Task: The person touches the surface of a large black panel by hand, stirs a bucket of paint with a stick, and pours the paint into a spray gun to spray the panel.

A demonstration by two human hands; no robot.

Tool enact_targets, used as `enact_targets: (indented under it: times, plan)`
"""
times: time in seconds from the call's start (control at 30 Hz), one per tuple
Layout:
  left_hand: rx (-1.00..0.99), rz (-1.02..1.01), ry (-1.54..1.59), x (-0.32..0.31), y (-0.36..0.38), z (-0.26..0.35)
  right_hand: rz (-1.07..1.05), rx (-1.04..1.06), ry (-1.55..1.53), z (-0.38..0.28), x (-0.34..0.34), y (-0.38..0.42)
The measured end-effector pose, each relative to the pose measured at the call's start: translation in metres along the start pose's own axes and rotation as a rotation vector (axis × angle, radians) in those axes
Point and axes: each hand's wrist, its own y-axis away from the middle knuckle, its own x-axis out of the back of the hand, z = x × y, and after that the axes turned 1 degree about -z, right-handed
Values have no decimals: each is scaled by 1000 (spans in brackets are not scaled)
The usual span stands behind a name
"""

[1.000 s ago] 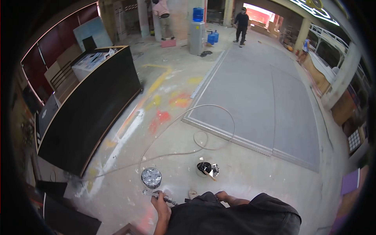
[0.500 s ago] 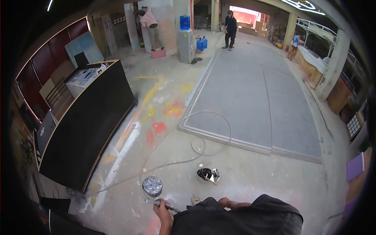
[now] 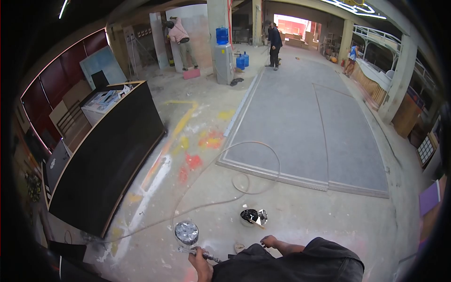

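Note:
My left hand [image 3: 201,264] is wrapped round a metal spray gun [image 3: 210,257] at the bottom of the view. A round cup with a crinkled silver top [image 3: 186,232] sits just beyond the gun, overlapping its front end. My right hand [image 3: 269,241] reaches out from the body, fingers loosely extended with nothing seen in them. Just ahead of it on the floor stands an open can of black paint [image 3: 249,216]. A stick [image 3: 257,224] leans over the can's rim, and a shiny lid-like piece [image 3: 262,216] lies against its right side.
A thin hose [image 3: 206,205] loops across the paint-spotted floor. At left stands a long black counter [image 3: 108,160]; ahead lies a low grey platform [image 3: 300,122]. A water dispenser [image 3: 223,63] and several people, one in dark clothes [image 3: 275,46], are farther off.
My right hand has moved forward, away from my body toward the paint can. My left hand keeps hold of the spray gun. The view has tilted up slightly, and the person in dark clothes has turned.

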Motion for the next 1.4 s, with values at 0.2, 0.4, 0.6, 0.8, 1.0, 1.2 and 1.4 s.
enact_targets:
  times: [0.2, 0.4, 0.6, 0.8, 1.0, 1.2, 1.4]
  plan:
    - [28, -35, -15, 15, -10, -5, 101, 582, 231, -122, -6, 41]
    - [32, -94, -56, 31, -22, -3, 205, 1147, 7, -301, -48, 214]
    - [33, -220, -46, 50, -40, 5, 272, 1564, 296, -376, -107, 314]
    - [25, -407, 17, 55, -40, 49, 311, 1560, 604, -390, -162, 311]
    - [64, -532, -15, 81, -52, 61, 373, 1444, 609, -387, -194, 313]
    - [87, -602, -82, 106, -65, 68, 456, 1432, 584, -382, -217, 321]
    - [97, -654, -73, 117, -67, 66, 471, 1379, 637, -375, -224, 332]
